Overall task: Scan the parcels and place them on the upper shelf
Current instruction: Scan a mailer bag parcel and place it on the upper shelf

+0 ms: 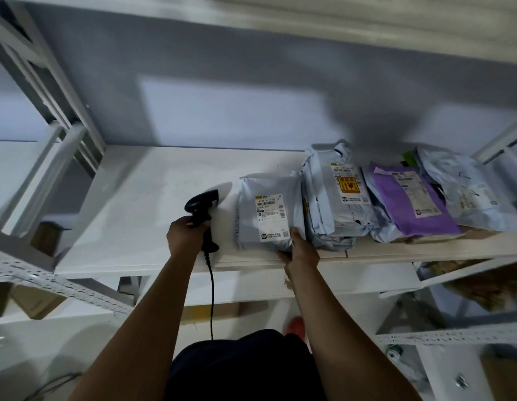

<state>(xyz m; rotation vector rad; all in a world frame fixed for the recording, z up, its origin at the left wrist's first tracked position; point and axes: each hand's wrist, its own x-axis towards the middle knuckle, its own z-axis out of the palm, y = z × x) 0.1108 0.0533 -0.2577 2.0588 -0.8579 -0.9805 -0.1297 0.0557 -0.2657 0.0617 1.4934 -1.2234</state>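
Head view: our left hand (185,237) grips the scanner (201,211); our right hand (300,250) pinches the near edge of a grey parcel (270,215) on the shelf (153,204). We should slide it flush against the neighbouring parcel (335,198), label up.

A white shelf (153,198) is carrying 4 labelled soft parcels in a row on its right half, all lying flat with labels facing up. A grey parcel (268,215) is sitting leftmost, its near end reaching the shelf's front edge. A pale blue parcel (335,204) with a yellow sticker is pressing against its right side. Next, a purple parcel (410,201) is lying tilted, and a bluish parcel (465,192) is lying just beside it, rightmost.
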